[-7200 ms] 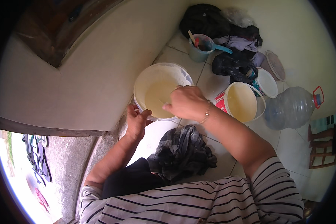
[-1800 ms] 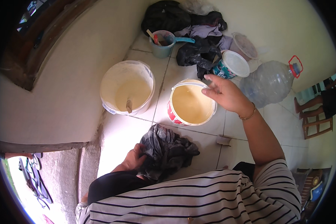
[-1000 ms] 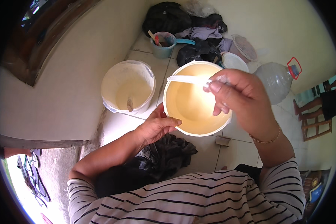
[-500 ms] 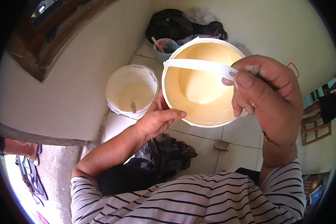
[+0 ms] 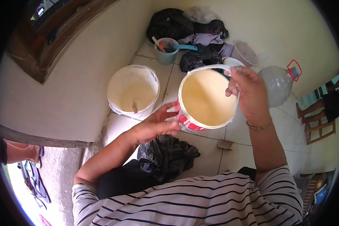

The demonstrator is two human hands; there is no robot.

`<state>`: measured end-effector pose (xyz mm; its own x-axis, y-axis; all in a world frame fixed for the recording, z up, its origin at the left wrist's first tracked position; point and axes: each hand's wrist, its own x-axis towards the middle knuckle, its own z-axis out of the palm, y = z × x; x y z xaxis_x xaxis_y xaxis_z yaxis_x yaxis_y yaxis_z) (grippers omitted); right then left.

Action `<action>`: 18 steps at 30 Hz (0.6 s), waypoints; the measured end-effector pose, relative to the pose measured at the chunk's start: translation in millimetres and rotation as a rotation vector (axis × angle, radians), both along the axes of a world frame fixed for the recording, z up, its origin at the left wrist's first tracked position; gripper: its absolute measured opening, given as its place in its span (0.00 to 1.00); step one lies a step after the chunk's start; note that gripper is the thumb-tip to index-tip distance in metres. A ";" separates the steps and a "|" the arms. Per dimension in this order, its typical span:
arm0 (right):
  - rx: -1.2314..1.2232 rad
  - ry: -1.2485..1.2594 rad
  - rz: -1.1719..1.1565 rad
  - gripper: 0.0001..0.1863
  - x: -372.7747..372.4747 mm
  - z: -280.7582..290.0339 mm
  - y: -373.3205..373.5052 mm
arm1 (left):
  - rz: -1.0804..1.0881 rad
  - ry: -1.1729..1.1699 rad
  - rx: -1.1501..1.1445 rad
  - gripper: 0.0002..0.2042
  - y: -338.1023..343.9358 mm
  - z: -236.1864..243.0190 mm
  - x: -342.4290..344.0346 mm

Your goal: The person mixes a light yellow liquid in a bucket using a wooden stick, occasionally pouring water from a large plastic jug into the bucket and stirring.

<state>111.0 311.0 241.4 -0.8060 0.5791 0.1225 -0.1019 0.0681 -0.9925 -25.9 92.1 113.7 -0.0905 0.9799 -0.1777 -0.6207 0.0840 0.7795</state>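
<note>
In the head view, the right hand (image 5: pixel 248 94) gripped the white handle (image 5: pixel 211 68) of a paint bucket (image 5: pixel 205 100) raised just right of the white floor bucket (image 5: pixel 132 91), while the left hand (image 5: pixel 156 126), fingers spread, pressed its red lower side above a dark rag (image 5: pixel 168 156).
</note>
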 end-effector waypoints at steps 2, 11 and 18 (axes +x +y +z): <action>-0.104 -0.081 -0.091 0.12 5.0 -30.1 13.4 | -0.105 0.229 -0.067 0.43 -11.9 -34.1 0.4; -0.177 -0.336 -0.053 0.09 31.2 -110.6 16.2 | -0.272 1.772 -0.269 0.35 -89.9 -147.7 60.3; 0.173 -0.545 0.193 0.12 28.7 -96.9 45.6 | -0.251 1.469 -0.388 0.16 -94.2 -173.3 36.4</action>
